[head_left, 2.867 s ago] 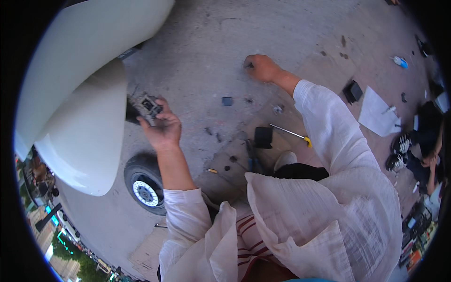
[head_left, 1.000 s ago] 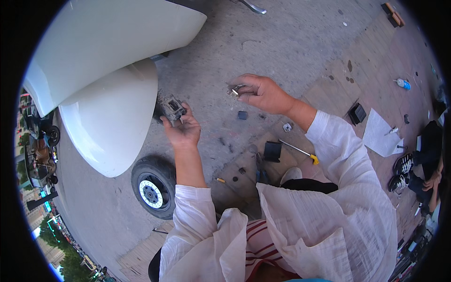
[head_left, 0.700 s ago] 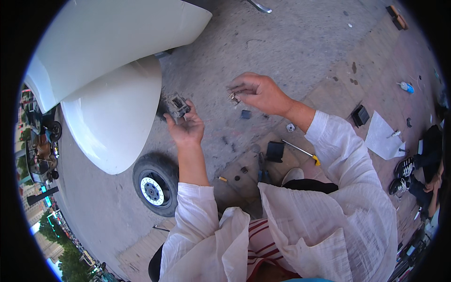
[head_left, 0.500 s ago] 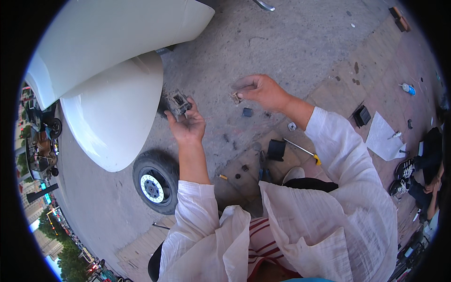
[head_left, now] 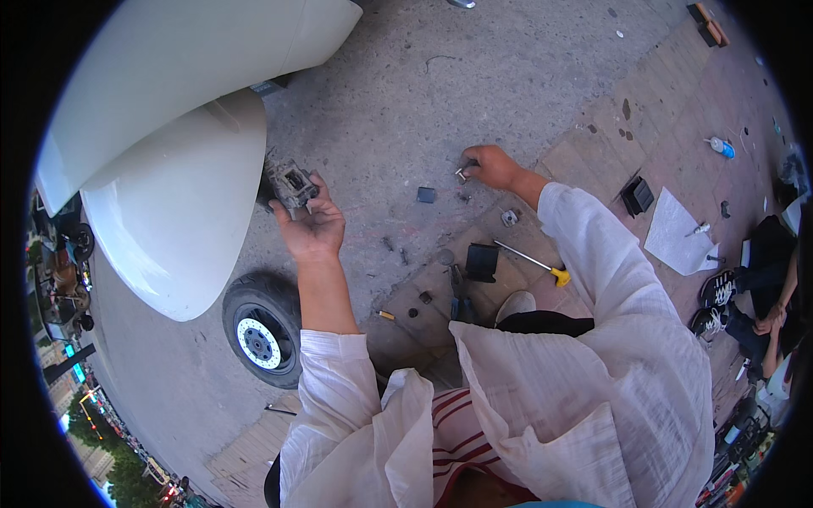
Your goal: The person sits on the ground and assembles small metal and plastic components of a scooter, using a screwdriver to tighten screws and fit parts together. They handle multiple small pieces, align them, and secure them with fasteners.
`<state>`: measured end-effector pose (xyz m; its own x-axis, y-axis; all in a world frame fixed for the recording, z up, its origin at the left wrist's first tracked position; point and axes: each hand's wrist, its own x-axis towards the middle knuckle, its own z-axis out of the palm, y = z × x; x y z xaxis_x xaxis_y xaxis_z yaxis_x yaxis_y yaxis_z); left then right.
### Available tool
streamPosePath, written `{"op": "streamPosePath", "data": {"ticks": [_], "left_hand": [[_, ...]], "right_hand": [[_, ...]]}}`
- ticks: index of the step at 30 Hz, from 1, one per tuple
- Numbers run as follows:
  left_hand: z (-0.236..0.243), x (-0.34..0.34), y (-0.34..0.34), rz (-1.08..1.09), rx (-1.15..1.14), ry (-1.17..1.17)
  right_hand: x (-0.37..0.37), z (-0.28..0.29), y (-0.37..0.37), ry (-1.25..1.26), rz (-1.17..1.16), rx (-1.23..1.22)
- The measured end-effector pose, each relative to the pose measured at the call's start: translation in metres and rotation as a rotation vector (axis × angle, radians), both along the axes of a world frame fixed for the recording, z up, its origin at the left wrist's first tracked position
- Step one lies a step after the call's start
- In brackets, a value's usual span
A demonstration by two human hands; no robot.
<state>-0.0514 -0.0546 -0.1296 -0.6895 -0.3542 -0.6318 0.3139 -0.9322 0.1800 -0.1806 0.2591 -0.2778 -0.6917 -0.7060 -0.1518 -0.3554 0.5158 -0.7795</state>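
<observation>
My left hand [head_left: 315, 227], palm up, has its fingers curled around a grimy grey brake caliper [head_left: 295, 181]. An opening in the caliper's body faces up, and its far side sits close to the white fender [head_left: 178, 212]. Out over the pavement to the right, my right hand [head_left: 498, 166] is closed, pinching a small shiny metal piece [head_left: 461, 175] whose exact kind I cannot make out. Below that hand lie a small dark square block [head_left: 426, 195] and a round-holed metal part [head_left: 509, 218].
A wheel with a brake disc [head_left: 290, 326] lies left of my forearm. Near my foot are a black tray-like part [head_left: 482, 262], pliers [head_left: 461, 298] and a yellow-handled screwdriver [head_left: 560, 277]. Rightward are white paper [head_left: 673, 229], a blue-white bottle [head_left: 721, 147] and another person [head_left: 758, 317].
My right hand has moved right, away from the caliper, and turned so its fingers close more tightly around the small metal piece. The left hand still holds the caliper. The whole view has shifted slightly.
</observation>
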Motion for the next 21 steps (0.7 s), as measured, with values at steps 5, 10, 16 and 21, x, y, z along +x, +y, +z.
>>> {"op": "streamPosePath", "data": {"ticks": [5, 10, 16, 21], "left_hand": [[-0.003, 0.001, -0.003, 0.000, 0.007, 0.016], [-0.007, 0.000, -0.005, -0.007, 0.010, 0.022], [-0.007, -0.003, -0.001, -0.016, 0.018, 0.035], [-0.006, 0.005, -0.005, -0.013, 0.012, 0.042]], "right_hand": [[0.008, 0.007, 0.005, 0.042, -0.050, 0.079], [0.008, 0.003, 0.011, 0.148, 0.101, 0.026], [0.006, -0.017, 0.030, 0.046, 0.029, -0.141], [0.006, 0.006, 0.027, 0.454, 0.043, 0.138]]}}
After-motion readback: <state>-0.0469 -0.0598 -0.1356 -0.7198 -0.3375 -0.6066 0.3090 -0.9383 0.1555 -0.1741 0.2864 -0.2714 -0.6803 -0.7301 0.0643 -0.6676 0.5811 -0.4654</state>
